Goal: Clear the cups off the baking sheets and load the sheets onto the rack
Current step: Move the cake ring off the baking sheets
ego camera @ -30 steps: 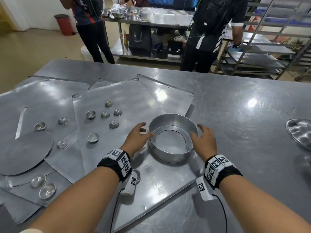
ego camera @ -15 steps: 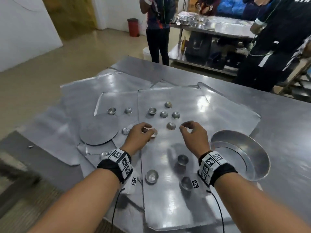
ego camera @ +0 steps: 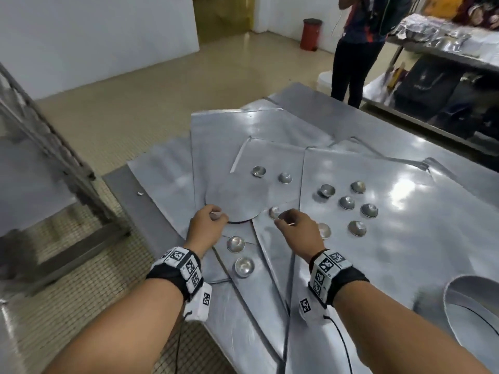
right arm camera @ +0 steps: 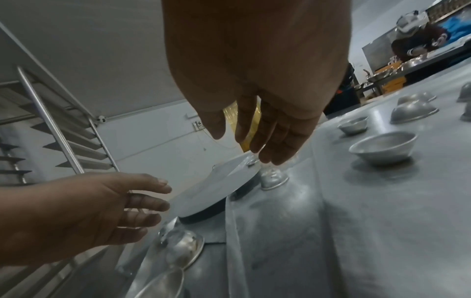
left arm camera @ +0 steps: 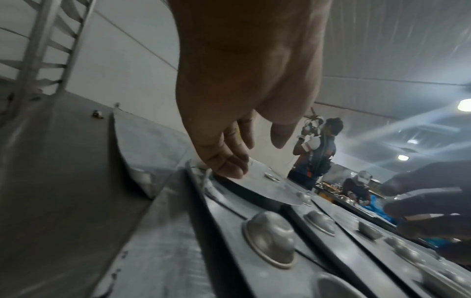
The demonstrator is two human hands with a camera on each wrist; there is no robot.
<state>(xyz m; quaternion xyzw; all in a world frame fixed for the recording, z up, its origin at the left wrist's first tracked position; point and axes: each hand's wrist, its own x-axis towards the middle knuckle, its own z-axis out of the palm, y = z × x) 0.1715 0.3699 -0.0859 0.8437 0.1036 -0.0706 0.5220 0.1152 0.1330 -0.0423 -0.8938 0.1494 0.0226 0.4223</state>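
Several small metal cups [ego camera: 347,202], most upside down, are scattered over overlapping baking sheets [ego camera: 405,238] on the steel table. A flat round metal disc [ego camera: 232,201] lies on the left sheets. My left hand [ego camera: 216,214] reaches its near edge with straight fingers; in the left wrist view the fingertips [left arm camera: 229,171] touch the disc [left arm camera: 267,187]. My right hand [ego camera: 283,220] hovers with relaxed fingers, holding nothing, just over one upturned cup [ego camera: 273,211]; in the right wrist view that cup [right arm camera: 274,178] sits under my right hand [right arm camera: 242,145].
The sheet rack [ego camera: 54,136] stands on the floor to the left of the table. A round ring pan [ego camera: 472,306] sits at the lower right. Two cups [ego camera: 236,244] lie near my left wrist. A person [ego camera: 353,55] stands beyond the table by another counter.
Both hands let go of the ring pan, which now sits to the right. They moved left across the sheets to the round disc, and my view turned toward the rack.
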